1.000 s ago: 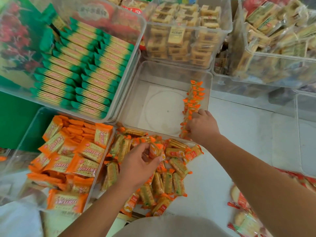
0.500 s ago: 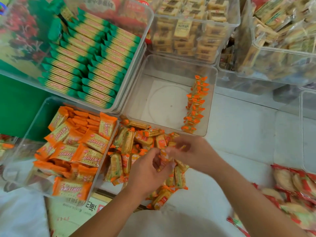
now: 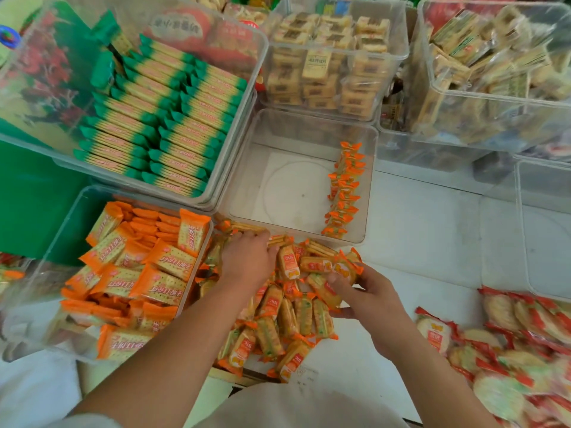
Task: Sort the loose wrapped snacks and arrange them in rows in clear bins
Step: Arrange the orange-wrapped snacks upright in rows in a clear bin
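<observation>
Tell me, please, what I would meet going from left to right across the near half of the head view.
Clear bin of large orange packets → left hand → right hand, pinching a small orange packet → red-wrapped round crackers.

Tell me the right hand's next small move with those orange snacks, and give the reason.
Probably carry the right hand up to the clear bin and stand the orange snack its fingers pinch against the row along the bin's right wall. That is the only row in it, the floor beside it is bare, and the loose pile lies just in front.
</observation>
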The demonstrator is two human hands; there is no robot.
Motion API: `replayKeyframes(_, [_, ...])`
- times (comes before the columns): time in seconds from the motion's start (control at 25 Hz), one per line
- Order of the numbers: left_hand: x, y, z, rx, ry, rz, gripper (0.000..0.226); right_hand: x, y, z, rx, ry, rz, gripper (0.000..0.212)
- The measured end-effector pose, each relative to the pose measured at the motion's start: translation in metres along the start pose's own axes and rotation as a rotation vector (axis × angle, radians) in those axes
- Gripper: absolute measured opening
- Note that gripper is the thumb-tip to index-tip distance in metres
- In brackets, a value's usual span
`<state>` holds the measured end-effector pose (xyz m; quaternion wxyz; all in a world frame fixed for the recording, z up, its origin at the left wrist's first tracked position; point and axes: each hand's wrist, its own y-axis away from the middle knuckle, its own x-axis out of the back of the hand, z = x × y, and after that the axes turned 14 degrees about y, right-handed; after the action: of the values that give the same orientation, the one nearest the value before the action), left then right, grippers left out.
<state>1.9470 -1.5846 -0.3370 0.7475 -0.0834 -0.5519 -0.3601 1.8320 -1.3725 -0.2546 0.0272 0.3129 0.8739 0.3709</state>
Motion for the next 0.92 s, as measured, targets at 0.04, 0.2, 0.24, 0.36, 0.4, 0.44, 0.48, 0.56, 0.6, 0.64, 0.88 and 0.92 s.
replayKeyframes(0.04, [-0.002, -0.004, 0.002, -0.008, -0.031, -0.027, 0.04, 0.001, 0.003, -0.001, 0.002, 0.005, 0.018, 0.023])
replayKeyframes(0.2, [0.011, 0.013, 0.008, -0.068, 0.195, 0.077, 0.026, 0.006, 0.015, 0.0, 0.01, -0.03, 0.112, 0.029])
replayKeyframes(0.24, [0.018, 0.024, 0.01, -0.091, 0.361, 0.095, 0.022, 0.007, 0.017, 0.0, 0.02, -0.028, 0.136, 0.031])
replayKeyframes(0.36, [0.045, 0.076, 0.023, -0.105, 0.829, 0.008, 0.011, 0.007, 0.023, 0.0, 0.104, 0.091, 0.2, 0.033])
replayKeyframes(0.4, [0.054, 0.094, 0.027, -0.093, 0.933, -0.035, 0.009, 0.004, 0.024, -0.001, 0.147, 0.138, 0.204, 0.034])
replayKeyframes(0.44, [0.061, 0.109, 0.031, -0.086, 1.005, -0.064, 0.009, 0.001, 0.024, -0.002, 0.197, 0.185, 0.195, 0.036])
replayKeyframes(0.48, [0.067, 0.123, 0.033, -0.091, 1.035, -0.078, 0.013, -0.004, 0.026, -0.003, 0.25, 0.234, 0.171, 0.039])
replayKeyframes(0.56, [0.076, 0.142, 0.032, -0.074, 1.035, -0.106, 0.034, -0.016, 0.028, 0.0, 0.324, 0.359, 0.114, 0.044])
replayKeyframes(0.6, [0.078, 0.148, 0.028, -0.033, 1.042, -0.134, 0.048, -0.021, 0.029, 0.004, 0.339, 0.404, 0.101, 0.047])
replayKeyframes(0.64, [0.08, 0.154, 0.024, 0.01, 1.06, -0.165, 0.06, -0.024, 0.03, 0.009, 0.339, 0.43, 0.106, 0.047])
replayKeyframes(0.88, [0.076, 0.182, -0.002, 0.135, 1.174, -0.133, 0.069, -0.043, 0.038, 0.025, 0.241, 0.362, -0.023, 0.04])
replayKeyframes(0.92, [0.075, 0.184, -0.004, 0.139, 1.167, -0.127, 0.073, -0.045, 0.04, 0.027, 0.245, 0.39, -0.045, 0.041])
